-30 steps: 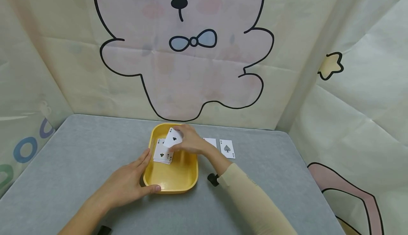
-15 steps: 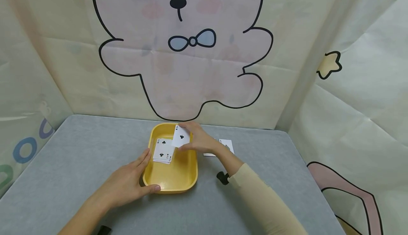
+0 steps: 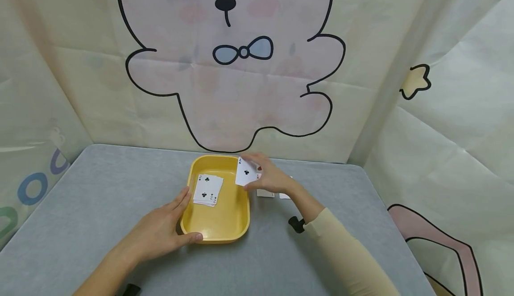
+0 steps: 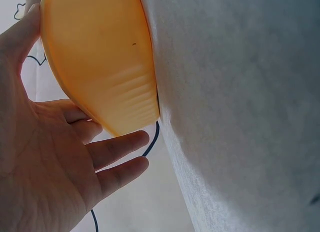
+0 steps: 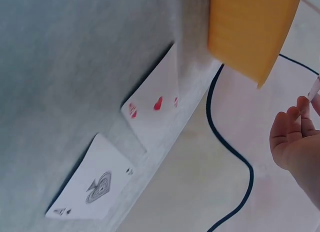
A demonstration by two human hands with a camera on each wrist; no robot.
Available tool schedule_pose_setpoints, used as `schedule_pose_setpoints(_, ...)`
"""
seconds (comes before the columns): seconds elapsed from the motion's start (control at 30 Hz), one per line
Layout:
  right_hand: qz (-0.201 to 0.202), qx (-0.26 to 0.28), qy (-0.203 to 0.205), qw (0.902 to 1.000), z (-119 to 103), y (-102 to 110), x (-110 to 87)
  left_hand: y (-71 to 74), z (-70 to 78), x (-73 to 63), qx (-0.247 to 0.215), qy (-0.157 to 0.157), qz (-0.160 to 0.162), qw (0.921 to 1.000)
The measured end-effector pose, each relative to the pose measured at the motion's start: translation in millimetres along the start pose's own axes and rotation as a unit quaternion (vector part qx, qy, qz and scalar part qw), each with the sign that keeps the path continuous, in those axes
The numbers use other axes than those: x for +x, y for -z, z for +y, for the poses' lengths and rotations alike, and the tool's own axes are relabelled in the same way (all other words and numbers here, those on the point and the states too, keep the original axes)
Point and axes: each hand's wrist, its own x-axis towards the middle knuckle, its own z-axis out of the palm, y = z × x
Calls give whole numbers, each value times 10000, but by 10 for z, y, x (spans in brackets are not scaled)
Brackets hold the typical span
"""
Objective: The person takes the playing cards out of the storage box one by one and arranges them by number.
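Note:
A yellow tray [image 3: 217, 225] stands on the table, with a small stack of playing cards [image 3: 207, 189] inside, a two of clubs on top. My left hand [image 3: 162, 230] rests against the tray's left side and near corner, fingers fairly straight and thumb on the near rim. Above the tray's right rim, my right hand [image 3: 274, 180] pinches an ace of clubs [image 3: 246, 172] by its edges, face up. Just under that hand, partly covered in the head view, lie an ace of hearts [image 5: 156, 104] and an ace of spades [image 5: 95, 186].
The grey table [image 3: 120, 189] reaches back to a cloth wall [image 3: 257, 104] with a cartoon animal on it. Black devices sit at both wrists; the right one [image 3: 297, 224] hangs over the table.
My right hand has carried the ace of clubs rightward from above the stack to the tray's right rim, uncovering the two of clubs. The left hand has stayed in place.

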Motion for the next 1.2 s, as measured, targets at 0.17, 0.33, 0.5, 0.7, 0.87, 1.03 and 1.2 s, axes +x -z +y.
schedule_pose_setpoints(0.17,30,-57,-93,9999,104,105,-65,-12,-14,-2,21,-11,40,10000)
schedule_pose_setpoints(0.33,107,-190,-51,9997,193,212,-129,-11,-19,-1,20,-2,36,10000)
schedule_pose_setpoints(0.5,112,-302,-161,9994,281,313,-202,-8,-20,7,-13,47,-15,10000)
schedule_pose_setpoints(0.7,117,-357,-370,9986,355,423,-301,-12,-25,14,-20,33,-27,10000)
schedule_pose_setpoints(0.87,89,-329,-540,9980,477,518,-387,-11,-29,14,-30,34,-52,10000)
schedule_pose_setpoints(1.03,54,-118,-450,9989,619,622,-455,-11,-27,13,-5,16,-26,10000)
schedule_pose_setpoints(1.2,53,43,-561,9984,705,697,-532,-14,-26,14,13,-10,15,10000)
